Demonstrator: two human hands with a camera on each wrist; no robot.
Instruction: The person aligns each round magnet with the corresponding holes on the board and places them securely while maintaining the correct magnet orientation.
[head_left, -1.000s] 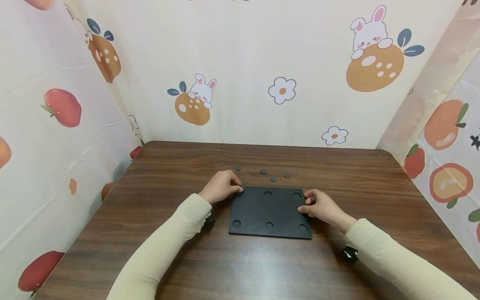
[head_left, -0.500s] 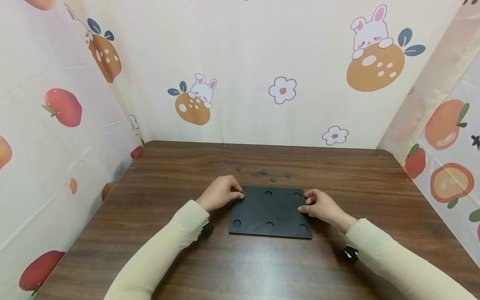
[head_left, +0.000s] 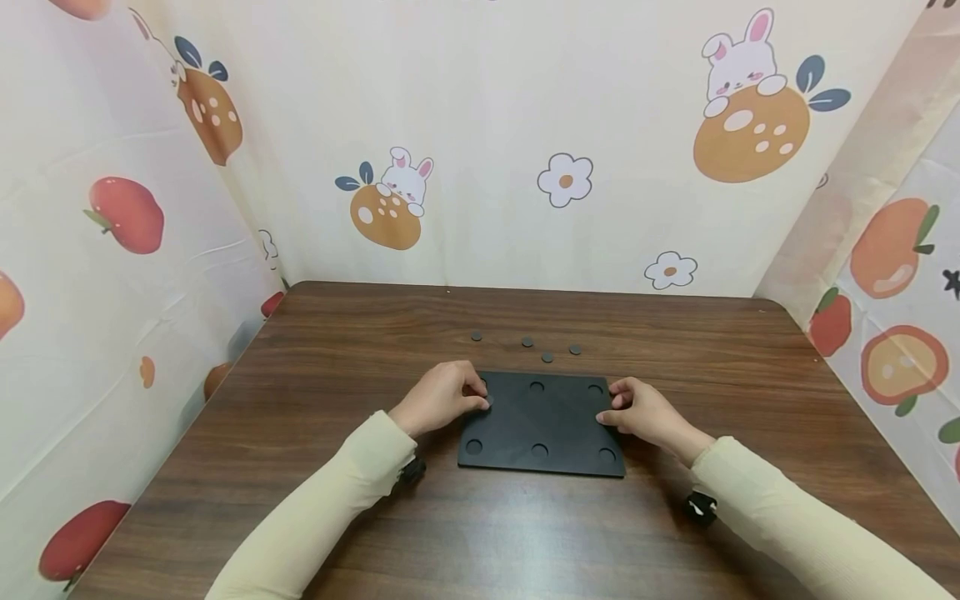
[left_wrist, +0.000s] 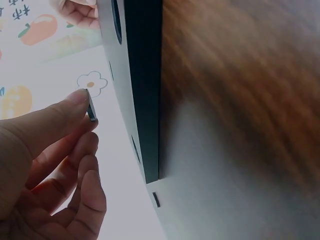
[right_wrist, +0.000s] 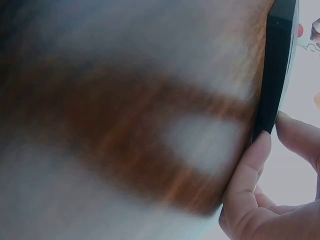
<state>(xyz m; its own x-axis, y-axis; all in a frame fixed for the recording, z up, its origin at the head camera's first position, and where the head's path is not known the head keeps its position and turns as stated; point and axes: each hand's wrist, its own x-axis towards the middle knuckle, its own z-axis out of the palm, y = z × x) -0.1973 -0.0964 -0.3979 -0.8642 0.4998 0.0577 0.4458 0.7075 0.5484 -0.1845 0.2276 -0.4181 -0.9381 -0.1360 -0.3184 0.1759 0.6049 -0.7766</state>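
A flat black board [head_left: 543, 421] with several round recesses lies on the table. Between thumb and forefinger, my left hand [head_left: 441, 397] pinches a small dark disc [left_wrist: 91, 111] above the board's left side, below the upper left recess. The left wrist view shows the disc on edge, apart from the board's face. At the board's right edge my right hand [head_left: 647, 414] holds on, thumb on top and fingers against the side, as the right wrist view [right_wrist: 272, 75] partly shows. The recesses I can see hold no discs; the upper left one is partly covered by my left hand.
Several loose dark discs, such as one disc [head_left: 547, 357], lie on the wooden table [head_left: 360, 333] just beyond the board. A printed curtain [head_left: 480, 217] closes off the back and both sides.
My left hand has moved from the board's upper left corner a little toward me along the left side, keeping its pinch on the disc. My right hand and the board stay put.
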